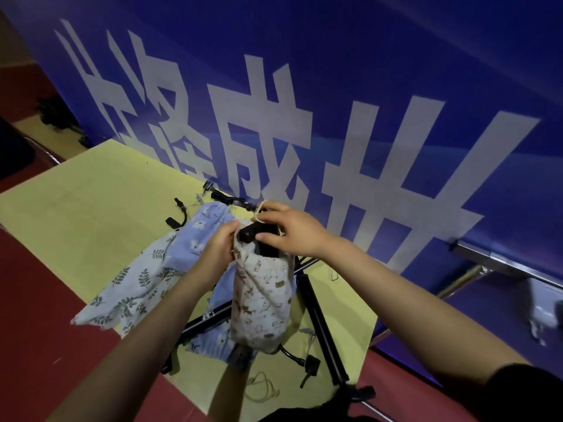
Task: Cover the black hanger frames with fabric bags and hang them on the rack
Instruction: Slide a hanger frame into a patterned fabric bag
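In the middle of the frame, my left hand (221, 242) pinches the beige bag (262, 296) open. My right hand (289, 228) grips the black hanger frame (251, 233) poking out its top.

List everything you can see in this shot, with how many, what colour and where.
cream printed bag: one, cream with brown print, centre, held upright over a black frame
black frame: one, black, its top poking out of the cream bag's mouth
blue floral bags: at least two, light blue with white flowers, behind and under the cream bag
leaf-print bag: one, pale with green leaves, left, on the mat
rack: one, black poles, lower centre
drawstring cord: one, beige, on the mat at the bottom
mat: one, yellow-green, on red floor
banner: one, blue with white characters, behind
left hand: holds the cream bag's rim
right hand: grips the frame's top
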A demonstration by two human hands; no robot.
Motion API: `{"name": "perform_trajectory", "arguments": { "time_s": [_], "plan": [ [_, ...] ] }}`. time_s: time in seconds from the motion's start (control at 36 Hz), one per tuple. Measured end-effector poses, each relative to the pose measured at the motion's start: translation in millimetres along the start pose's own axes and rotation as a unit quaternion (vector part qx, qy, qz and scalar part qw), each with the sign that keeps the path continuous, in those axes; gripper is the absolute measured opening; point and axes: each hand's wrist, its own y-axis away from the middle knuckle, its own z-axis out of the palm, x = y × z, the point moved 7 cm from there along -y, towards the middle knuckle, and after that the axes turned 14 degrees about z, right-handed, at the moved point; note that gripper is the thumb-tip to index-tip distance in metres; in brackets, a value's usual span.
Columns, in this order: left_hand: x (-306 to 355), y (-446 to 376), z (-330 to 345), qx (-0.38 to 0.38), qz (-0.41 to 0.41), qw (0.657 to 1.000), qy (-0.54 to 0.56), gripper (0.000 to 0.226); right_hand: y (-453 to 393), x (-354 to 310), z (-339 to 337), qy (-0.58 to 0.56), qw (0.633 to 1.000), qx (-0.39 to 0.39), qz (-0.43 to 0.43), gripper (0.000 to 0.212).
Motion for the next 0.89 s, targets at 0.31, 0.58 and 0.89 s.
{"name": "perform_trajectory", "arguments": {
  "time_s": [0.31, 0.58, 0.89],
  "plan": [
    [-11, 19, -34, 0.041, 0.092, 0.975, -0.2, 0.023, 5, 7, -4, 0.003, 0.997, 0.064, -0.032, 0.036],
    [-35, 21, -33, 0.019, 0.045, 0.945, -0.324, 0.03, 4, 1, -5, -0.002, 0.997, 0.063, -0.032, 0.028],
    [-34, -16, -13, 0.026, -0.001, 0.953, -0.301, 0.021, 10, 16, -9, -0.027, 0.998, 0.063, -0.002, 0.03]
  ]
}}
